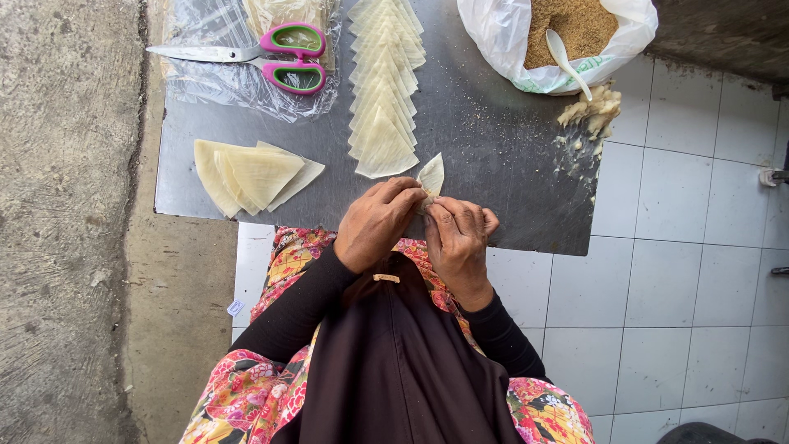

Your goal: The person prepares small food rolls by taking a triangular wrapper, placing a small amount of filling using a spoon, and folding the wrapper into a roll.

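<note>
1. The left hand and the right hand met at the near edge of the dark counter, touching each other.
2. Between them they held a small pale pastry wrapper, its pointed top standing up above the knuckles.
3. The fingers of the left hand were curled and pinching the wrapper's left side; the right hand's fingers were bent and pressed against its right side.
4. Just to the far side of the hands, a long row of overlapping wrapper triangles ran away up the counter.
5. To the left lay a smaller fanned stack of wrappers.
6. At the far left, scissors with pink and green handles rested on a clear plastic sheet.
7. At the far right stood a white plastic bag of brown crumbs with a white spoon in it.
8. Just near the bag, a lump of pale filling sat at the counter's right edge.
</note>
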